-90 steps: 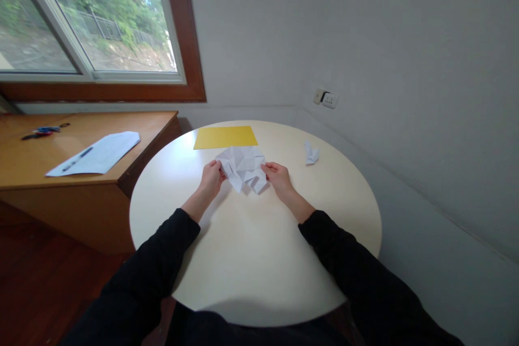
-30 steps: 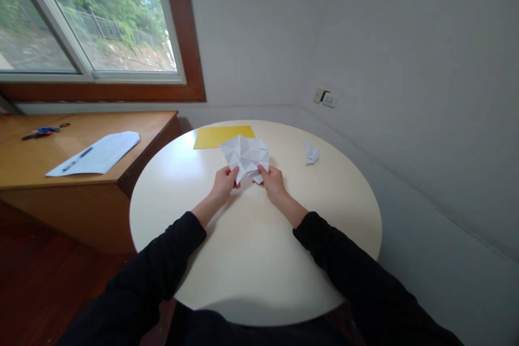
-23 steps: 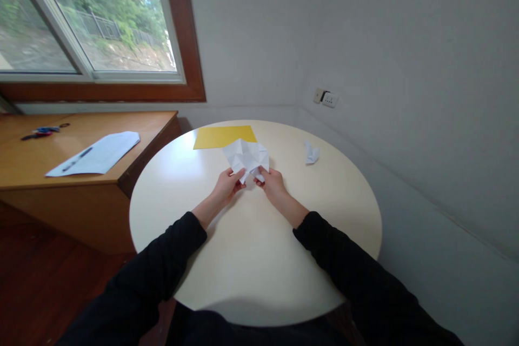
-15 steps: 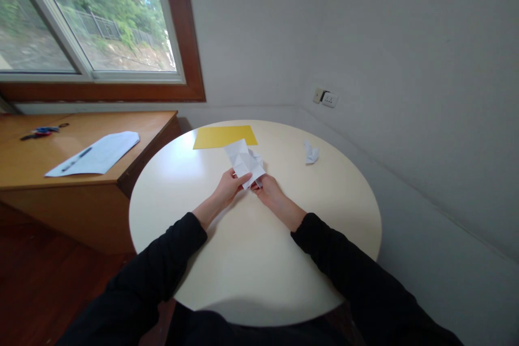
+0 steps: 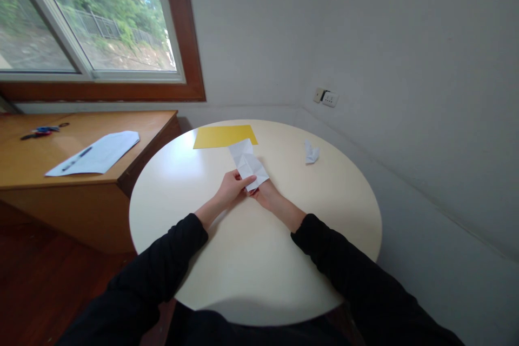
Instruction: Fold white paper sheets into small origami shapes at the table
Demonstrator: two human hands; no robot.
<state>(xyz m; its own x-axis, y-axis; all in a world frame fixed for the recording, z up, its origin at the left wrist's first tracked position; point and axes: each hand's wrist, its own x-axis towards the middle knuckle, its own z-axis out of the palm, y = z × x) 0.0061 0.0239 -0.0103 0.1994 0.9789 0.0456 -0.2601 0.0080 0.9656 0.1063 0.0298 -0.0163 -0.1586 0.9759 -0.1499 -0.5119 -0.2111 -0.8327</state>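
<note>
A creased white sheet of paper (image 5: 248,163) is held above the round cream table (image 5: 243,259), its far part reaching toward the yellow sheet (image 5: 223,136). My left hand (image 5: 232,188) grips its near left edge, the thumb lying on top. From the right, my right hand (image 5: 267,193) holds the paper's near end, with most of its fingers hidden underneath. Fold lines cross the paper's upper face; its underside is out of sight.
A small folded white paper piece (image 5: 311,152) lies on the table's right side. To the left, a wooden desk (image 5: 154,130) bears white sheets (image 5: 105,154), a dark pen (image 5: 77,159) and scissors (image 5: 44,131). A wall socket (image 5: 330,99) sits behind the table.
The white paper has turned and flattened somewhat, so its folded right part no longer shows. My right hand has slid further beneath it, and my left thumb has moved slightly right across it.
</note>
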